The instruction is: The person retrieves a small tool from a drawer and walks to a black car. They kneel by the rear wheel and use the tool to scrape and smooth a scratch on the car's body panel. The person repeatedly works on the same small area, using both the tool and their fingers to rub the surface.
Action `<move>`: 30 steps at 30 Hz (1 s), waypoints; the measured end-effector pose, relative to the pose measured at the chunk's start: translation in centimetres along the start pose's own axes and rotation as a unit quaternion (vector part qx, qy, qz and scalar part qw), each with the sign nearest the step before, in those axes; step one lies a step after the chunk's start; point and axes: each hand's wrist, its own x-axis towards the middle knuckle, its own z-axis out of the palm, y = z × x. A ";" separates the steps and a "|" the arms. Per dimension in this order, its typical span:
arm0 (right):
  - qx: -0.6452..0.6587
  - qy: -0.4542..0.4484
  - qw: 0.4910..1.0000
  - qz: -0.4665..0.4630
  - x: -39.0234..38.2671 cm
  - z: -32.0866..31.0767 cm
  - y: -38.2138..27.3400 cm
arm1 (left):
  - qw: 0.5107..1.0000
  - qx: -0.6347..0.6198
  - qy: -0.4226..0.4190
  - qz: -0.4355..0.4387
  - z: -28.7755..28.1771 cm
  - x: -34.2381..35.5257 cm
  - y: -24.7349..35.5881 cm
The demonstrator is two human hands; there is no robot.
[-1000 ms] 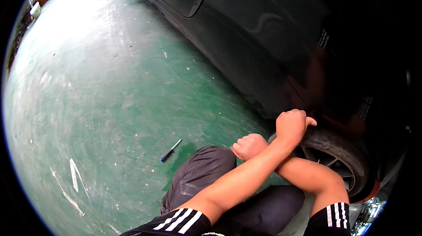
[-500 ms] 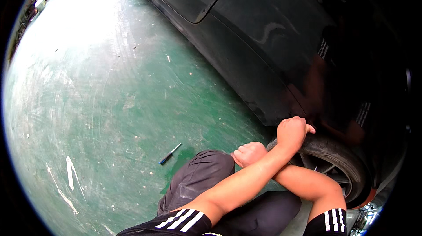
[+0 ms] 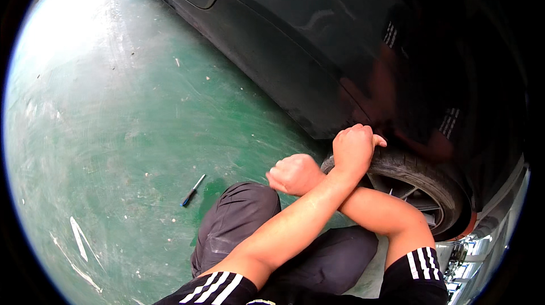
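Note:
My forearms are crossed, the left over the right. My left hand [image 3: 355, 147] is closed at the edge of the wheel arch, above the tyre [image 3: 417, 175], with its thumb sticking out to the right. Its fingertips are hidden, so what they grip does not show. Lower and to the left, my right hand [image 3: 296, 175] makes a fist beside the tyre's left side, slightly blurred. Anything inside that fist is out of sight. A spoked wheel rim [image 3: 407, 192] shows partly behind my right forearm.
A dark car body [image 3: 284, 49] fills the upper right, reflecting my arms. On the green floor [image 3: 113, 134] lies a screwdriver [image 3: 192, 191] with a dark blue handle, left of my bent knee [image 3: 235, 214]. White streaks [image 3: 79, 238] mark the floor at lower left.
The whole view has shifted, so the scene sits further up and left. My right hand has moved slightly left, away from the tyre. My left hand stays at the wheel arch.

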 end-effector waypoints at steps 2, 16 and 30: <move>-0.055 -0.084 0.994 -0.050 -1.0 0.3 4.9 | 1.000 0.011 -0.001 -0.006 0.0 0.0 -0.5; 0.028 0.051 0.998 -0.016 0.9 3.5 0.2 | 1.000 -0.024 0.019 -0.001 -0.1 0.0 -0.4; 0.033 0.086 0.990 0.108 3.3 4.1 1.0 | 0.999 -0.025 0.018 -0.023 0.2 0.4 -0.5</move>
